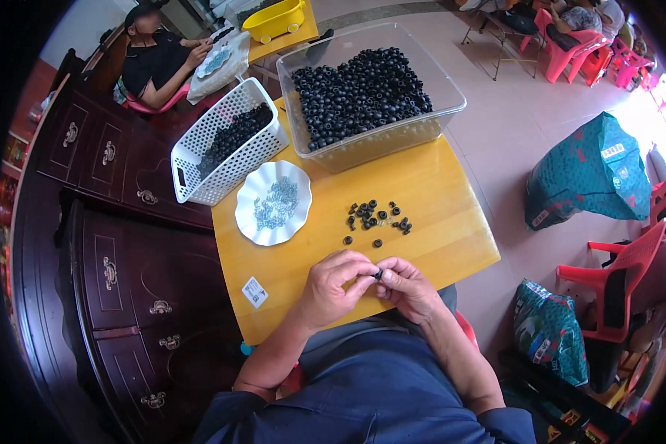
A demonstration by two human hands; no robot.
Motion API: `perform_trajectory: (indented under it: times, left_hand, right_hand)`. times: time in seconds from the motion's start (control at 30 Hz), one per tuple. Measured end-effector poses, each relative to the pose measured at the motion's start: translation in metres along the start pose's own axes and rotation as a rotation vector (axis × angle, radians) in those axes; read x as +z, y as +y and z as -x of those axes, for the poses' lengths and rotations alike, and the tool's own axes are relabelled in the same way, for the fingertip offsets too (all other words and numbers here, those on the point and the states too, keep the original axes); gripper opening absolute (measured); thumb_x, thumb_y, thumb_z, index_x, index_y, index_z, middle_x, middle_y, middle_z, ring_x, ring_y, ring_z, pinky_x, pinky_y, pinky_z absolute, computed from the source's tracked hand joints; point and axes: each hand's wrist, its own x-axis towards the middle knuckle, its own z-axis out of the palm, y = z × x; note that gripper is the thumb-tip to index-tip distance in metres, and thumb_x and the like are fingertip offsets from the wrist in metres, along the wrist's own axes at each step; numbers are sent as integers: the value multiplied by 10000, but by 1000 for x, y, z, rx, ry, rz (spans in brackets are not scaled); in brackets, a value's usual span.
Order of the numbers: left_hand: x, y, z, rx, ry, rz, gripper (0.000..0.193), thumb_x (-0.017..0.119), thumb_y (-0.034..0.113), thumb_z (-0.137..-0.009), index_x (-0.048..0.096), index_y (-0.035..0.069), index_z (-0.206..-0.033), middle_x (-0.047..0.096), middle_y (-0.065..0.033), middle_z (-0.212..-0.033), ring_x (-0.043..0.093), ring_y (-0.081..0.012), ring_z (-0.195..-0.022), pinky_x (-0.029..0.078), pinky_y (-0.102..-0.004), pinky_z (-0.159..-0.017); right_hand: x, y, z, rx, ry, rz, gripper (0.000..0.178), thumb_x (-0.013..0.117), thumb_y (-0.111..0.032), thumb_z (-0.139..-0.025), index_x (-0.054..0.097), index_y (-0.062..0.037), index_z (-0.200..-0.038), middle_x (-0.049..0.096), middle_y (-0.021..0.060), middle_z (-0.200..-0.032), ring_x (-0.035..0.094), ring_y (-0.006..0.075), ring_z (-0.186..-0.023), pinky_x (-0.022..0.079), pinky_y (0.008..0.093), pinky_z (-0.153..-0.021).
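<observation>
My left hand [337, 287] and my right hand [410, 288] meet over the near edge of the yellow wooden table [436, 214]. Between their fingertips is a small black round plastic part [378, 274], pinched from both sides and partly hidden by the fingers. Just beyond the hands lies a loose group of small black ring-shaped parts [364, 212], with a few tiny clear pieces among them. To the left, a white scalloped plate [297, 226] carries many small clear bluish pieces [276, 203].
A clear plastic bin [377, 138] full of black parts stands at the table's far side, beside a white perforated basket [187, 164]. Dark wooden drawers [129, 274] line the left. Another person [157, 63] sits far left. Green bags [584, 174] and a red chair [614, 281] are at right.
</observation>
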Motion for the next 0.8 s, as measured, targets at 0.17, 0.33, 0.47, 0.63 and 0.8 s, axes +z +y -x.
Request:
perform_trajectory:
  times: [0.17,0.33,0.47,0.63,0.8]
  left_hand:
    - [4,-1,4,-74,-3,79,159,766,-46,-826,717,13,-965,699,-106,-910,703,-265,-805,566,-346,-703]
    - [8,-3,8,-75,24,114,207,767,-81,-829,746,-3,-1020,706,-95,-932,689,-172,-791,562,-275,-691]
    - [9,-2,9,-104,44,174,194,767,-81,-833,745,-8,-1011,706,-87,-929,675,-147,-772,546,-255,-670]
    - [8,-2,10,-210,49,235,169,760,-87,-842,748,-8,-991,708,-69,-908,665,-122,-747,537,-246,-659]
    - [11,-3,11,-118,84,160,173,766,-86,-831,750,-1,-980,710,-78,-894,681,-135,-756,547,-249,-670]
  right_hand:
    - [0,2,0,-6,18,-1,182,709,-130,-987,678,-42,-1143,730,48,-988,683,123,-807,579,260,-780]
    - [4,1,-1,-27,-7,-37,194,723,-138,-978,684,-47,-1145,728,49,-987,669,119,-810,570,259,-769]
    - [5,0,-1,-24,21,-15,190,721,-129,-979,684,-48,-1146,727,55,-987,671,124,-816,571,263,-775]
    - [2,1,0,-23,19,55,208,720,-172,-987,696,-47,-1153,715,35,-1002,620,114,-857,522,260,-809]
    - [1,4,-2,-35,22,-3,179,705,-106,-986,678,-42,-1151,724,56,-979,676,123,-816,570,256,-781]
